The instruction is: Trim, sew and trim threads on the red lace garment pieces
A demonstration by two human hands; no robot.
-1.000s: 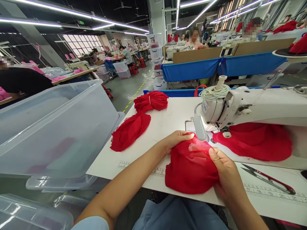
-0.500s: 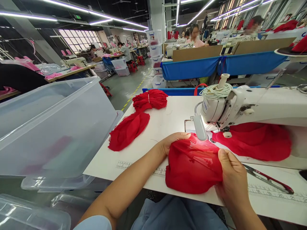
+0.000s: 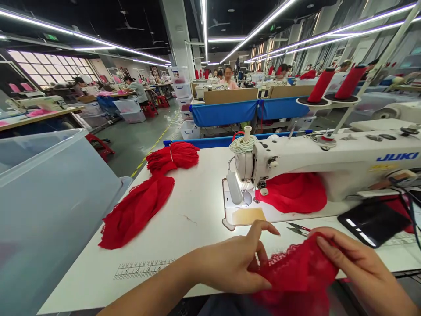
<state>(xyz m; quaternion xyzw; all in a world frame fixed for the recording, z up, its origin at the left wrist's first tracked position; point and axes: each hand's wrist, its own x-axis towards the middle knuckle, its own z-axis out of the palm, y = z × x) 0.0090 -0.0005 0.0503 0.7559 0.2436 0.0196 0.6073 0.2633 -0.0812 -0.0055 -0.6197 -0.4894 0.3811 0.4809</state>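
Low over the table's front edge hangs a red lace-trimmed cloth piece (image 3: 296,272), partly blurred. My right hand (image 3: 355,263) pinches its upper right corner between thumb and fingers. At its left edge is my left hand (image 3: 237,259), index finger raised and thumb spread, the other fingers curling near the lace. Whether these touch the cloth is hard to make out. Thread snips (image 3: 299,229) lie just behind the cloth, their handle end hidden by my right hand. Beyond stands a white sewing machine (image 3: 296,153), its lamp lit, with another red cloth piece (image 3: 296,193) under its arm.
On the table's left lie a loose red cloth piece (image 3: 138,210) and a tied red bundle (image 3: 174,156). A black phone-like slab (image 3: 373,221) rests at right. A large translucent bin (image 3: 59,210) stands left of the table. Red thread cones (image 3: 320,85) rise behind the machine.
The red cloth has moved from beside the needle area down and toward me. My left hand has loosened from its top edge and spread its fingers. The view has swung right.
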